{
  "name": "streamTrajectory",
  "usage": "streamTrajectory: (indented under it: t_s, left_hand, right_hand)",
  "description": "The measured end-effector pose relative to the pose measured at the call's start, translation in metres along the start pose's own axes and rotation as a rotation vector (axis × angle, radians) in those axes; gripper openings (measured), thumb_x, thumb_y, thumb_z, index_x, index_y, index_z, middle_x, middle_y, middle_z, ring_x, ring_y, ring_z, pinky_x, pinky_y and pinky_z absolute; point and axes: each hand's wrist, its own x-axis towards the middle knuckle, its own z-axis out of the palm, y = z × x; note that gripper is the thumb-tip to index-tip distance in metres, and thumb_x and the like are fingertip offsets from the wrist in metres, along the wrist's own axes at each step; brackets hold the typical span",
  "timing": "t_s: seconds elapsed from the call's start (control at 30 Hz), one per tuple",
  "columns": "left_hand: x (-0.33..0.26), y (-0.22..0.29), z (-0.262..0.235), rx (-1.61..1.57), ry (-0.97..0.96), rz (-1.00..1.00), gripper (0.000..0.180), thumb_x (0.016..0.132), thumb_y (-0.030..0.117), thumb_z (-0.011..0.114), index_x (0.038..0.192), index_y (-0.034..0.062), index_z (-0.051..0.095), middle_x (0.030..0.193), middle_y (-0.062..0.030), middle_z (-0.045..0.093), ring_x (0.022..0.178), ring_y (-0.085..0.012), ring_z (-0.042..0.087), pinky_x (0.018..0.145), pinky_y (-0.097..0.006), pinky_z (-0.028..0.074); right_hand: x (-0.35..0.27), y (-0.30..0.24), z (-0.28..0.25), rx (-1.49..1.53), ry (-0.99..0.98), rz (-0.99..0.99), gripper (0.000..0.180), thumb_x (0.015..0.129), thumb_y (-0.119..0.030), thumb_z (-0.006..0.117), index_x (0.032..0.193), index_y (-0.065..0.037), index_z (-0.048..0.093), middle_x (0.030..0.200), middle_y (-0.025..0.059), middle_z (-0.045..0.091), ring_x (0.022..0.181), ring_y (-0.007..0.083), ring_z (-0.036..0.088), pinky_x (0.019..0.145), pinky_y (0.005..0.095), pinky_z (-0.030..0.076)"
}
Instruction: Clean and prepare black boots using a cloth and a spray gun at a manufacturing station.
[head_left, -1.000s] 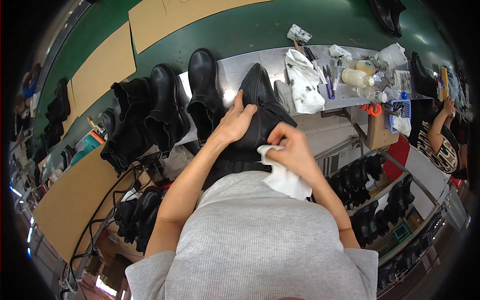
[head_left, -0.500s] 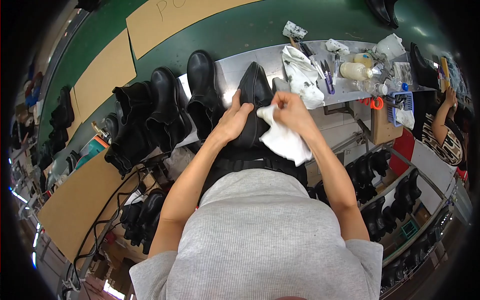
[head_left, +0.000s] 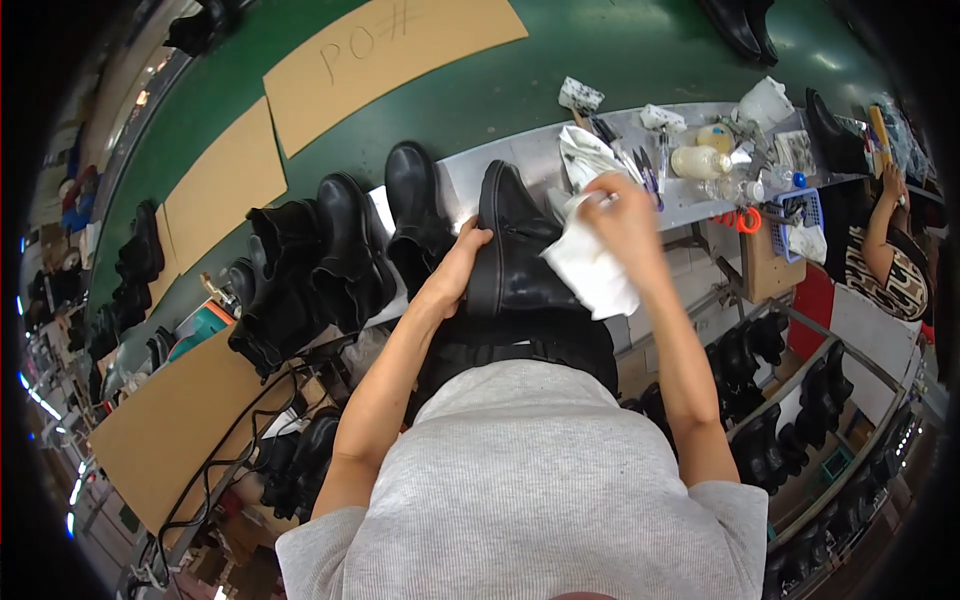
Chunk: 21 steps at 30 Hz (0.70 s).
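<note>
Your left hand is wrapped around the side of the black ankle boot, fingers curled over its upper edge, while your right hand is closed on a bunched white cloth that drapes down against the boot's right flank. The boot stands at the near edge of the grey metal bench, its toe pointing away from you and its shaft toward your body, just right of a row of other black boots lined along the same edge. It looks like smooth, slightly glossy black leather with a rounded toe and a thick sole; no laces show from here. Judge it as moderately heavy at the sole and soft in the shaft, so the upper will give under your fingers and the polished surface may slide; the firmer hold is likely low on the side near the sole or around the heel, where you grip now. The cloth is light and limp and will fold wherever you press it. Bottles, pens and rags crowd the far right end of the bench, well apart from the boot.
</note>
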Motion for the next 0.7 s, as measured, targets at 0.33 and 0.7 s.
streamTrajectory:
  t_s: [0.33, 0.7]
  left_hand:
    - [0.002, 0.045, -0.013, -1.346, -0.271, -0.193, 0.061, 0.087, 0.046, 0.028, 0.112, -0.0041, 0.052, 0.099, -0.0257, 0.057, 0.087, -0.0364, 0.058, 0.070, -0.044, 0.053]
    - [0.008, 0.055, 0.003, -1.791, -0.501, -0.117, 0.061, 0.090, 0.041, 0.032, 0.120, -0.0110, 0.042, 0.109, -0.0290, 0.046, 0.091, -0.0339, 0.053, 0.076, -0.038, 0.054]
  right_hand:
    - [0.029, 0.034, -0.016, -0.485, 0.229, -0.312, 0.042, 0.087, -0.018, 0.055, 0.125, 0.000, 0.051, 0.108, 0.0211, 0.060, 0.100, 0.0319, 0.058, 0.085, 0.0364, 0.046]
    - [0.033, -0.035, 0.045, 0.662, -0.319, 0.548, 0.058, 0.096, -0.047, 0.040, 0.129, -0.001, 0.047, 0.121, 0.0133, 0.056, 0.113, 0.0229, 0.053, 0.089, 0.0359, 0.044]
